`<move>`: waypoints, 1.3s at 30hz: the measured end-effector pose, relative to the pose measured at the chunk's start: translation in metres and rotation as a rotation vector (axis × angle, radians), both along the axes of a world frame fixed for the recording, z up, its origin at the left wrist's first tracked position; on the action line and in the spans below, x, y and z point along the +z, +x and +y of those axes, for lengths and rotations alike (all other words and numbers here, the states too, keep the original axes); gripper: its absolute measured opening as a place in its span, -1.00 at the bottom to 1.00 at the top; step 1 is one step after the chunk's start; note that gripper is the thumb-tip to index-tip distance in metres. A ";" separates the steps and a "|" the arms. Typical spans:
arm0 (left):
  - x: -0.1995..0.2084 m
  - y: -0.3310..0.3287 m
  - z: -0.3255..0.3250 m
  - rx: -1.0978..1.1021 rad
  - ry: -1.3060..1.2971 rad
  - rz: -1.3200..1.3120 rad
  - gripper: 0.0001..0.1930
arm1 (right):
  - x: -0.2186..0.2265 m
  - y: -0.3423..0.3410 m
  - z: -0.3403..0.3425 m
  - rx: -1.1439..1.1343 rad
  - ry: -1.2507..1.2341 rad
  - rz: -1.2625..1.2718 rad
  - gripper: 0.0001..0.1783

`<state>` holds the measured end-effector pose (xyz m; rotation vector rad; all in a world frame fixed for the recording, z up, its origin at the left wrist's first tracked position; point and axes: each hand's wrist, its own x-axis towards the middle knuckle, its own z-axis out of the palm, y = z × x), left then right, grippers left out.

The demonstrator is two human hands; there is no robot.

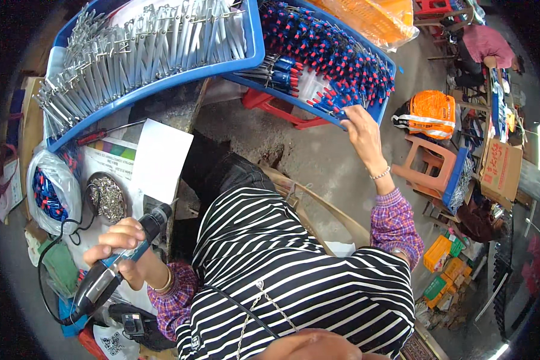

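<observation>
My left hand [123,247] is wrapped round a corded black and blue handheld power tool [95,287], held above the left side of the bench. My right hand [362,135] reaches out to the near edge of a blue tray [375,114]. Its fingers are bent together at a blue-and-red handled tool [341,114], mostly hidden by the fingertips. That tray holds dense rows of blue-and-red handled tools [318,45]. A second blue tray [162,81], at the upper left, is packed with long silver metal pieces [144,51].
By my left hand are a bowl of small metal fasteners [107,198], a plastic bag of blue and red parts [53,195] and white paper [162,159]. A red stool [270,108] stands under the right tray. Farther right are a brown stool [423,165] and another person [489,48].
</observation>
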<state>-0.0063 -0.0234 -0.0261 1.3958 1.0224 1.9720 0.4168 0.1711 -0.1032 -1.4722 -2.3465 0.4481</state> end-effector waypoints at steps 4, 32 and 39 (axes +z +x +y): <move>0.000 0.003 0.004 0.003 0.004 0.008 -0.69 | -0.010 0.004 0.006 -0.019 -0.001 -0.103 -0.71; 0.016 0.012 -0.050 0.026 -0.034 -0.314 -0.61 | 0.135 -0.243 -0.006 0.797 0.104 0.472 -0.58; 0.002 0.004 -0.115 0.116 -0.232 -0.073 -0.67 | 0.193 -0.426 -0.085 1.452 0.147 0.360 -0.59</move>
